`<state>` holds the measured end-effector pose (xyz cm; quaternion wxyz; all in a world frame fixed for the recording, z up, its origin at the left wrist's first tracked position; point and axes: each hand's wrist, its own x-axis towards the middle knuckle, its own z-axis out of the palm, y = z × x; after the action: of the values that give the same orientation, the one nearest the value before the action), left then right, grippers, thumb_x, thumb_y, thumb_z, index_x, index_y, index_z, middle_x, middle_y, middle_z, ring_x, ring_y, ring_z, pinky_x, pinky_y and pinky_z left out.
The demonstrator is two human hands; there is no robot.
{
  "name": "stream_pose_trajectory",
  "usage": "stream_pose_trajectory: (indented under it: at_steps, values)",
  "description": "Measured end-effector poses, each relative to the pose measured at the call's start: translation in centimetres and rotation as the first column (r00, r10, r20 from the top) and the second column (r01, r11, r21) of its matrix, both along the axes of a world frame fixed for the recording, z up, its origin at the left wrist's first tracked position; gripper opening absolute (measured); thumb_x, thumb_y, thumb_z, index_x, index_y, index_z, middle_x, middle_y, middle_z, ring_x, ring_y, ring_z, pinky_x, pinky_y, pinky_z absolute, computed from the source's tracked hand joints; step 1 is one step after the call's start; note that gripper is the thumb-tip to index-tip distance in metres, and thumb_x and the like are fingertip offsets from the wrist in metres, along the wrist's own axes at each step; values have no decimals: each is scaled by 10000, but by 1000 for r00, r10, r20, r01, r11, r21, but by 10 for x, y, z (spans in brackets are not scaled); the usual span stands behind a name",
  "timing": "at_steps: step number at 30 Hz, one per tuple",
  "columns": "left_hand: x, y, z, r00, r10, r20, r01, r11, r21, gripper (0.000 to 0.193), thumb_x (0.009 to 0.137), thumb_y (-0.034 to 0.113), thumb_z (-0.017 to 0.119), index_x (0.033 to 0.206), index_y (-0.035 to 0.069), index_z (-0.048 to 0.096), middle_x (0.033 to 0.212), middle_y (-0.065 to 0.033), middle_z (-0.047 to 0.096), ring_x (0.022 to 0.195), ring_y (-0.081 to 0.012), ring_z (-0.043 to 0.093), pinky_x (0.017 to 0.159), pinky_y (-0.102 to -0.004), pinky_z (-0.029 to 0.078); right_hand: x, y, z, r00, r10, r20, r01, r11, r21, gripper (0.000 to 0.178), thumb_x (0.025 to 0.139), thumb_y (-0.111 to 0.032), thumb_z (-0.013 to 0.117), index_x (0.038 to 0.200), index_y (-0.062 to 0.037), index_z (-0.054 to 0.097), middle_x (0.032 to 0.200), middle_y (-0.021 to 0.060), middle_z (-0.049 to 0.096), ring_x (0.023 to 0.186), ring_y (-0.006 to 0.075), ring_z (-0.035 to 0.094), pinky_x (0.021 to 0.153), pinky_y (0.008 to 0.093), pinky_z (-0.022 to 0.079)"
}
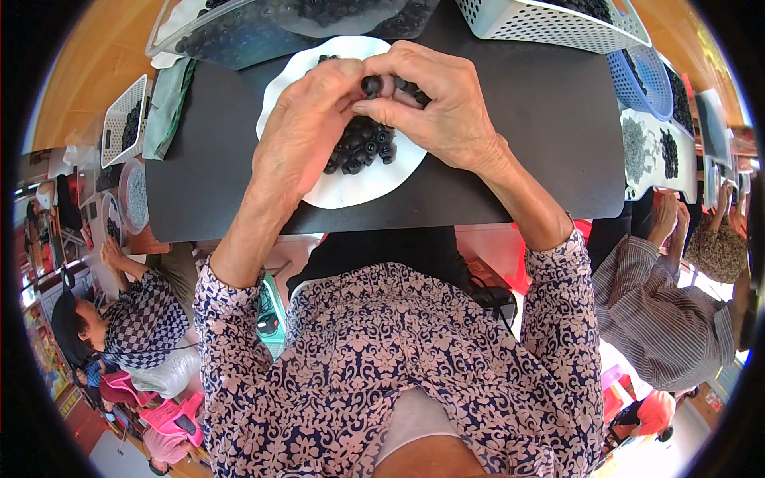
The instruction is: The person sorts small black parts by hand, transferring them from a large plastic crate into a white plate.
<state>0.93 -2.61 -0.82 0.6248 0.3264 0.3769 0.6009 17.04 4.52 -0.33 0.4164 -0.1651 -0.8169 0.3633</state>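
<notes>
Both my hands meet over a white plate (351, 193) with a wavy rim. A pile of small round black parts (362, 147) lies on it, some with a ring-shaped hollow in the top. My left hand (312, 107) is closed, its fingertips pinched against one small round black part (371, 86) between the hands. My right hand (446, 103) curls around several more black parts (410, 89), its thumb stretched toward the left fingertips. Fingers partly hide what each hand grips.
The plate stands on a dark table (558, 143). Beyond it are a clear bin (239, 36) of black parts and a white perforated basket (550, 28). A blue basket (641, 84) and a white tray (647, 159) stand right. Co-workers sit left (147, 319) and right (661, 311).
</notes>
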Motion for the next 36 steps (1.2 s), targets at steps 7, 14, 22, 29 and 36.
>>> stream_pose_trajectory:
  at_steps: [7, 14, 22, 29, 36]
  values:
    - [10, 18, 17, 866, 114, -488, -35, 985, 167, 422, 996, 329, 361, 1040, -17, 600, 948, -91, 617, 862, -162, 592, 839, -292, 453, 0, -2, 3, 997, 56, 61, -49, 992, -115, 251, 711, -48, 760, 935, -46, 647, 758, 48, 606, 662, 116, 584, 630, 255, 494]
    - [29, 26, 23, 810, 179, -558, 13, 947, 321, 512, 993, 398, 335, 959, 0, 655, 822, -83, 643, 791, -153, 606, 764, -261, 468, 2, -3, 5, 1000, 9, 19, -7, 997, -78, 222, 731, -24, 732, 926, 0, 628, 873, 94, 683, 810, 193, 667, 720, 297, 520]
    - [29, 26, 25, 671, 203, -713, 59, 944, 324, 490, 1019, 303, 244, 1020, 10, 638, 942, -56, 672, 807, -152, 625, 792, -268, 486, 0, 1, -1, 999, -20, -40, 17, 998, -68, 230, 732, -7, 709, 945, 10, 625, 909, 112, 682, 821, 216, 668, 740, 305, 516]
    - [-9, 33, 25, 547, 271, -792, 64, 930, 362, 386, 1001, 301, 371, 1067, 19, 626, 1089, -75, 634, 986, -161, 583, 914, -291, 429, 12, 12, 13, 935, 2, -354, -254, 701, -666, 148, 916, -153, 586, 884, -10, 606, 720, -15, 548, 575, 18, 418, 461, 170, 303]
    - [-12, 21, 8, 47, 443, -895, 327, 840, 432, 173, 838, 101, 615, 993, 41, 662, 954, -91, 602, 1031, -306, 523, 856, -382, 463, 16, 20, 18, 908, 16, -419, -366, 516, -774, 323, 976, -278, 521, 787, -17, 539, 725, 47, 527, 551, 59, 392, 437, 181, 268]
